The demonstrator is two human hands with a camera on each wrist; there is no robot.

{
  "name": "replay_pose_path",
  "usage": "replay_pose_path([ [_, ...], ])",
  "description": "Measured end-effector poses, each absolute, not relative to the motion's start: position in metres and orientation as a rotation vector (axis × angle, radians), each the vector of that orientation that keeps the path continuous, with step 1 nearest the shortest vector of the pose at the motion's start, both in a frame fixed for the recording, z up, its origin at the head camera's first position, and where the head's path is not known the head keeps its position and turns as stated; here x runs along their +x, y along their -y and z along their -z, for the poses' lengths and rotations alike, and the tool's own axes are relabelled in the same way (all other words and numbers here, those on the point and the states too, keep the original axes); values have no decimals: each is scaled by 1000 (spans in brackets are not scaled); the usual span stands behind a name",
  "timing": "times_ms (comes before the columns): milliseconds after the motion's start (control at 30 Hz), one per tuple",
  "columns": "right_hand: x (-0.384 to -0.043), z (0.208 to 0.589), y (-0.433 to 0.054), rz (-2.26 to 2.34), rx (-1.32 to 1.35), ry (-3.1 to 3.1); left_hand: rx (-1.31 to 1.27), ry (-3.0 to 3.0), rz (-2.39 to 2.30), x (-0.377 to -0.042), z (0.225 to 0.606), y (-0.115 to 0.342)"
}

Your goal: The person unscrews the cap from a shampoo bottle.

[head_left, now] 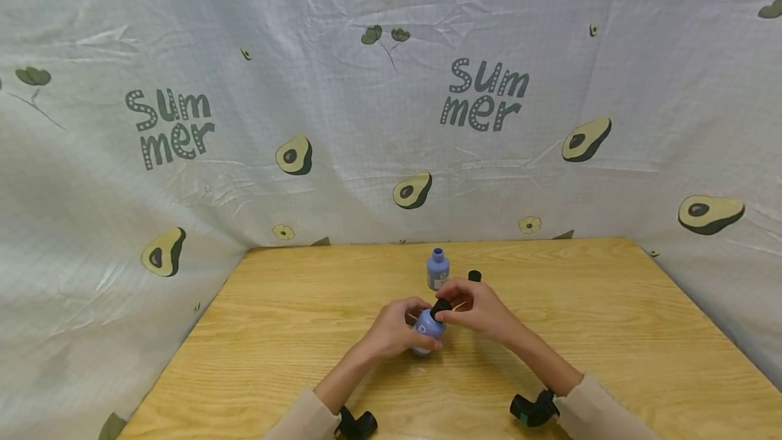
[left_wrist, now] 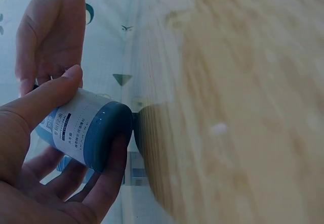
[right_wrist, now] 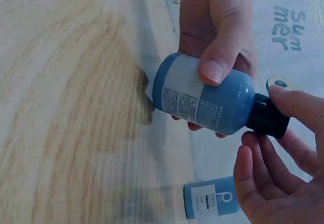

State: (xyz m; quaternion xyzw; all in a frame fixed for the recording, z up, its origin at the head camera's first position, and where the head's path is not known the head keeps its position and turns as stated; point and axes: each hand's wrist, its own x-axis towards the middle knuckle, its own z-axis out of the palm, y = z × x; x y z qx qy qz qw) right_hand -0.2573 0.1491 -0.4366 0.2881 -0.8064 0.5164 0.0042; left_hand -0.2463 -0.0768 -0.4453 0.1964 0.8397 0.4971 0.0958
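A small blue bottle (right_wrist: 223, 100) with a white label and a black cap (right_wrist: 267, 116) is held tilted just over the table. My left hand (head_left: 394, 328) grips its body, thumb on one side and fingers round the other. My right hand (head_left: 479, 307) pinches the black cap between thumb and fingers, and the cap sits on the bottle's neck. Behind the hands a second blue bottle (head_left: 438, 269) stands upright with its neck uncovered. A black cap-like piece (head_left: 474, 276) shows just past the right hand, its lower part hidden by that hand.
The wooden table (head_left: 275, 331) reaches back to a white cloth (head_left: 342, 87) printed with avocados and lettering. The cloth also hangs along both sides. A black wrist camera mount (head_left: 533, 409) sits at the right sleeve, and another (head_left: 357, 424) at the left sleeve.
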Motion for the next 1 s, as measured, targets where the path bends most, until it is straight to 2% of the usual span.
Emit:
replay_pose_path([
  [467, -257, 440, -147, -1626, 866, 2526, 618, -2497, -1473, -247, 446, 77],
  [1000, -256, 438, -148, -1669, 981, 2498, 655, -2469, -1455, -248, 444, 78],
])
